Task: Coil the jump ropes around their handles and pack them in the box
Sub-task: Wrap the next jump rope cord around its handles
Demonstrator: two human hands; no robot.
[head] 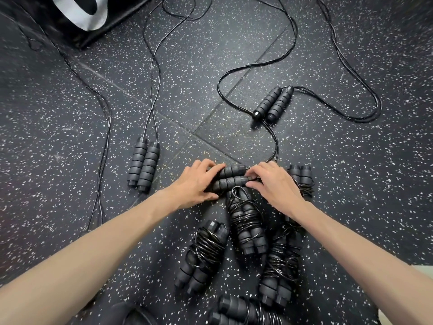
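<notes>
About five ropes (244,227) lie coiled near me, two more (143,165) wait uncoiled, none boxed, and my left hand (198,184) and right hand (273,182) grip the handles (230,178) on the floor.

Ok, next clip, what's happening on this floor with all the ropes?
A person kneels over jump ropes on a speckled floor. Both the left hand and right hand grip one pair of handles, its cord still loose. Several coiled bundles lie near; two uncoiled ropes wait farther out. No box shows.
</notes>
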